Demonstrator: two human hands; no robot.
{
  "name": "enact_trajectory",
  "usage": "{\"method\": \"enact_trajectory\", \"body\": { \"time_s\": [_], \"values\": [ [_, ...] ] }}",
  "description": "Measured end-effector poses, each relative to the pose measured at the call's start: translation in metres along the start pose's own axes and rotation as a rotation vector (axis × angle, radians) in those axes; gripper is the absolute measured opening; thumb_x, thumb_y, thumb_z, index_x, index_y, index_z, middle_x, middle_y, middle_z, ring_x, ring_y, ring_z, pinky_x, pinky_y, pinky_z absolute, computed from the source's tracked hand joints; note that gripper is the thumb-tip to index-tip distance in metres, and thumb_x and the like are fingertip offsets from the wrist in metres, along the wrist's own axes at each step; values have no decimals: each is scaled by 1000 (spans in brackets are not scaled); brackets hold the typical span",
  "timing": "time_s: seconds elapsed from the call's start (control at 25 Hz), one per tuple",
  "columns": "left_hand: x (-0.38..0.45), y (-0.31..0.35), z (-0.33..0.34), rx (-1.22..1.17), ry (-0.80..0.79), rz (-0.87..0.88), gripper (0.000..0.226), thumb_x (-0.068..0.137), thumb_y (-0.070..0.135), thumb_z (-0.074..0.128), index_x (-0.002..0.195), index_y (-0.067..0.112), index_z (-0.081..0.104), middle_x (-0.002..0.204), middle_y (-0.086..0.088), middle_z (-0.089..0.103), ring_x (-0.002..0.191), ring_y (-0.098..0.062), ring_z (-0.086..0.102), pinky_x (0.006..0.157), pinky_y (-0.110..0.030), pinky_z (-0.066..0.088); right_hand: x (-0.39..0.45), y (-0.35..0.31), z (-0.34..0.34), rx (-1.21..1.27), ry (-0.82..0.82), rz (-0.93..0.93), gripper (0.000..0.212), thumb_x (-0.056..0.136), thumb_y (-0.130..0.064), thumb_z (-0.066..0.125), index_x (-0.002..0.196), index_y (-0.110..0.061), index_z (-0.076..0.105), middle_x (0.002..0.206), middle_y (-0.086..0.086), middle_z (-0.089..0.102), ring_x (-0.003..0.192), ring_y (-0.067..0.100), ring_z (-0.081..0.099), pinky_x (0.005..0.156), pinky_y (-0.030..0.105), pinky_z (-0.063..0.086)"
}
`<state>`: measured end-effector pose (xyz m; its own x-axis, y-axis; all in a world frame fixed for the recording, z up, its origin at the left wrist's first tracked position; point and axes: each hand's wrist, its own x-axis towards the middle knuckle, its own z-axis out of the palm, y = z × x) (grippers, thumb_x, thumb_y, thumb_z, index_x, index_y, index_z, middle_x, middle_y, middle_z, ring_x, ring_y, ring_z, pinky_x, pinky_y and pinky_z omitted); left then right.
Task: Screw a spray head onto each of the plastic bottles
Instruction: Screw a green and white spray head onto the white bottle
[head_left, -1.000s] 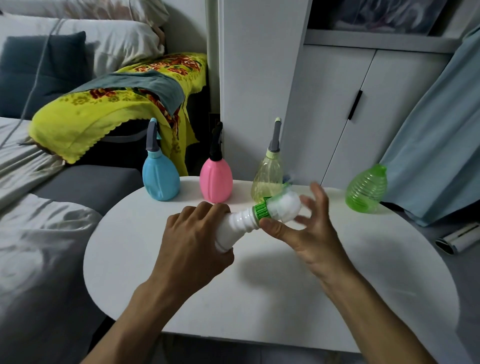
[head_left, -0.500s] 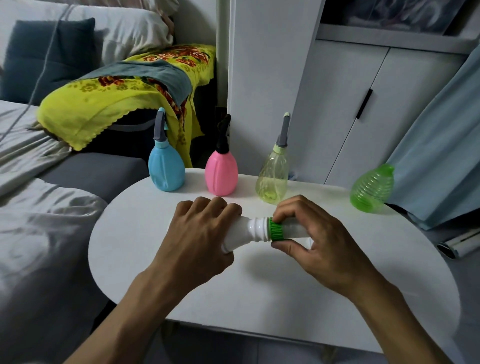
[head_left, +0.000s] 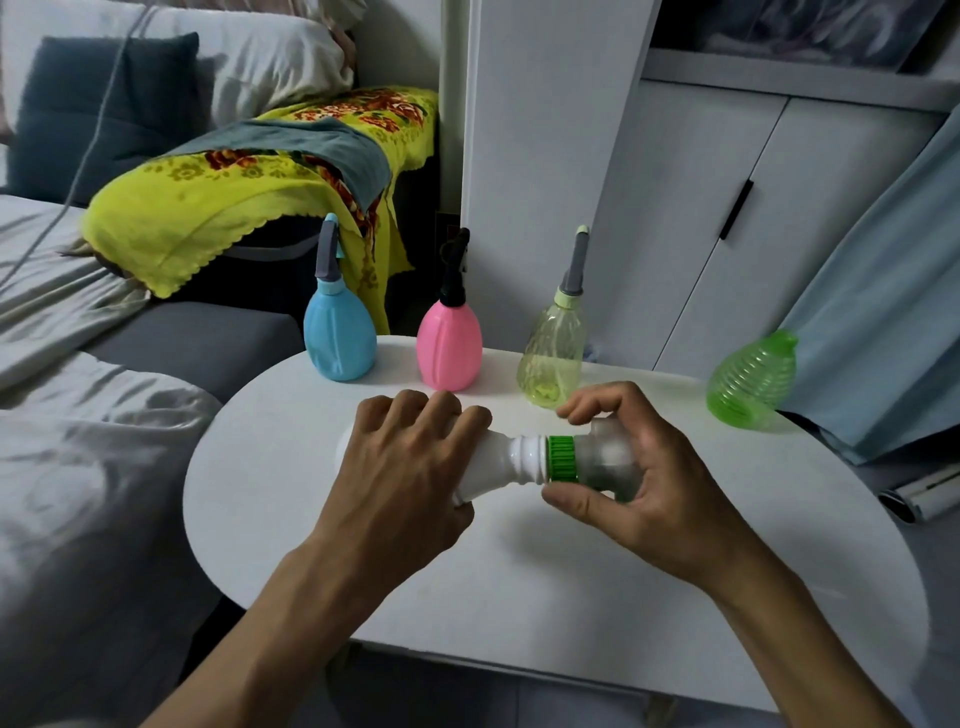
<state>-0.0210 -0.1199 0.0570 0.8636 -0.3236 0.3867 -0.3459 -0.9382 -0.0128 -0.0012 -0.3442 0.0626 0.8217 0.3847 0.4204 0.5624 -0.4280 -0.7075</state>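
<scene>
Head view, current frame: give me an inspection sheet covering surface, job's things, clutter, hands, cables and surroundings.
Surface: white oval table.
Job's things: white bottle held on its side above the table, with the green-collared spray head at its neck. Blue bottle, pink bottle and yellow-green bottle stand upright with heads on. Green ribbed bottle stands at the far right edge, no head.
Clutter: nothing seen on the table.
Hands: left hand grips the white bottle's body; right hand grips the spray head.
Cables: grey cord hangs over the bedding.
Surroundings: bed with yellow floral cloth, white cabinet, light blue curtain.
</scene>
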Motion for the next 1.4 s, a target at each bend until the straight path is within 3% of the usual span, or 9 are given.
{"method": "enact_trajectory", "body": {
  "time_s": [0.12,0.28,0.44,0.64,0.84,0.96,1.08,1.24,1.4],
  "values": [
    [0,0,0,4,9,-5,50,61,28,78,108,17,65,98,-6,65,86,-33,59,76,-47,48,1,1,-1,42,-20,8,48,72,-42,78,108,-39,46,107,-11,62,96,14,65,76,21,54],
    [-1,3,1,12,10,7,46,62,28,75,106,18,64,96,-5,64,85,-33,58,75,-46,46,1,0,-2,14,11,37,40,75,-51,73,105,-40,49,97,-12,63,78,13,67,61,31,59],
    [0,3,2,7,7,-5,47,62,28,76,107,17,65,97,-6,65,86,-33,59,76,-47,47,0,1,-3,60,-37,25,55,70,-40,80,114,-36,47,105,-8,62,93,15,65,73,23,55],
    [0,8,4,0,-7,-11,48,61,28,77,107,18,65,97,-5,66,84,-33,59,75,-46,47,1,2,-5,101,-29,69,42,75,-42,75,109,-38,50,95,-8,65,76,12,66,60,29,58],
    [1,5,2,-4,-23,-45,49,60,28,77,106,19,65,96,-5,66,83,-33,59,73,-46,48,1,2,-4,69,-50,37,49,71,-31,81,109,-37,51,105,-12,65,100,15,65,81,25,54],
    [2,6,1,-41,-48,-64,46,61,33,73,105,22,63,94,0,63,82,-30,57,72,-44,47,1,3,-5,59,-35,-2,47,71,-24,81,107,-35,53,108,-13,65,101,15,65,83,21,52],
    [2,5,1,-39,-26,-54,46,62,32,72,106,22,63,95,0,64,83,-30,57,73,-44,46,1,4,-5,83,-35,18,46,71,-31,81,106,-36,53,103,-11,67,95,14,67,79,26,56],
    [-1,5,3,18,46,-23,48,58,25,77,104,17,65,95,-5,65,83,-33,59,74,-46,47,2,5,-4,67,-12,91,40,75,-52,73,106,-37,53,82,-5,65,62,10,62,54,29,54],
    [-2,4,5,12,63,-28,50,55,25,79,103,17,66,95,-5,66,82,-33,59,72,-45,47,2,6,1,36,-51,75,53,68,-49,79,111,-38,49,96,-10,63,83,10,66,69,22,54]
  ]
}}
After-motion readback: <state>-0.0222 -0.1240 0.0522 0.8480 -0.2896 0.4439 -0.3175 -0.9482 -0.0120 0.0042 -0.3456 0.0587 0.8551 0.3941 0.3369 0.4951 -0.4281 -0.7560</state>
